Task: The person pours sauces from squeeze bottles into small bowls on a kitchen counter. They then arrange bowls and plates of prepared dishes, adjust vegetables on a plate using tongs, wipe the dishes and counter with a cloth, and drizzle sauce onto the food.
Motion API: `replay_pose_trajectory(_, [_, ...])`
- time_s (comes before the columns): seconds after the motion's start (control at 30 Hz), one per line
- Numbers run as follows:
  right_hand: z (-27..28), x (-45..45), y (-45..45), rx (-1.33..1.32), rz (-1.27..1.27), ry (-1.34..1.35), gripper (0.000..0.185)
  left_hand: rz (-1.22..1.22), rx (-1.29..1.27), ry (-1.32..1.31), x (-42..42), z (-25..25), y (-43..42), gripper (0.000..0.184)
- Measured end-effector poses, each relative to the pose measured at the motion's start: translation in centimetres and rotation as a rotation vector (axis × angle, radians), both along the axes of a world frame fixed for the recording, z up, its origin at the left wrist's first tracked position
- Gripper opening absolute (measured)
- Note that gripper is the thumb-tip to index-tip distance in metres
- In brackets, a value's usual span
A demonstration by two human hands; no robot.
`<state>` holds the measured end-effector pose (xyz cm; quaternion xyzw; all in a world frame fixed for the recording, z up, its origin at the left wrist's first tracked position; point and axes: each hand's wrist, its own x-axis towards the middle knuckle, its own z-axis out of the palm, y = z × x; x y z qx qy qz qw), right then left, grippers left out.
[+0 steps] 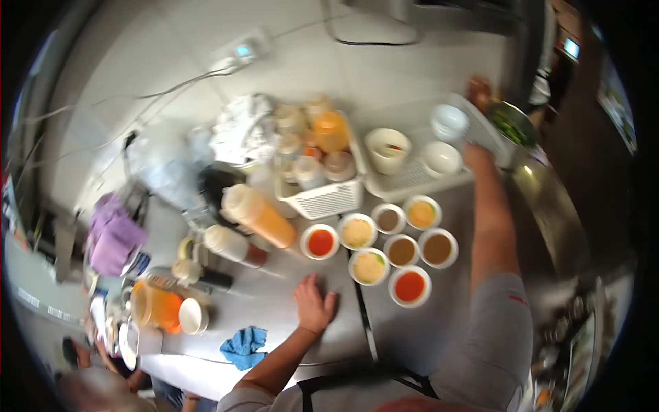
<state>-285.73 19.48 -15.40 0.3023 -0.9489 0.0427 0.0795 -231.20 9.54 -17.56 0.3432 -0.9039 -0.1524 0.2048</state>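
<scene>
My left hand (314, 307) lies on the steel counter (274, 312) with its fingers stretched out and nothing in them. At the far right my right hand (473, 154) reaches over the edge of a pale perforated tray (412, 184). Beside it in the tray are a stack of small white bowls (450, 122) and another white bowl (441, 159). Its fingers are blurred, and I cannot make out anything in them. Between my arms stand several small bowls of sauce, among them a red one (410, 287), a brown one (437, 248) and a creamy one (368, 267).
A white basket (322, 199) holds several bottles. Squeeze bottles (264, 216) lie to the left, near an orange-filled jug (154, 305) and a blue cloth (244, 347). A metal pot of greens (511, 127) stands behind the tray. Another person (96, 391) is at lower left.
</scene>
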Motion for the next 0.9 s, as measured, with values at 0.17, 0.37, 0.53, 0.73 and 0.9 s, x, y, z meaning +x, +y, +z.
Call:
replay_pose_trajectory(0.17, [1.5, -0.8, -0.8, 0.488, 0.088, -0.189, 0.02, 0.009, 0.01, -0.031, -0.3, 1.7, 0.3, 0.057])
replay_pose_trajectory(0.37, [2.5, -0.5, -1.3, 0.103, -0.155, -0.175, 0.021, 0.025, 0.012, -0.033, -0.4, 2.1, 0.4, 0.055])
replay_pose_trajectory(0.53, [5.5, 0.2, 1.2, -0.176, -0.027, 0.186, 0.018, 0.045, -0.045, -0.01, -0.4, 0.4, 0.1, 0.05])
replay_pose_trajectory(0.73, [12.2, 16.3, 7.9, -0.688, 0.137, -0.239, 0.023, 0.012, -0.09, 0.049, -0.4, 0.4, 0.2, 0.049])
replay_pose_trajectory(0.9, [9.3, 32.5, 10.4, -0.593, 0.316, -0.665, 0.021, -0.018, 0.141, 0.264, 0.7, 0.5, 1.1, 0.035])
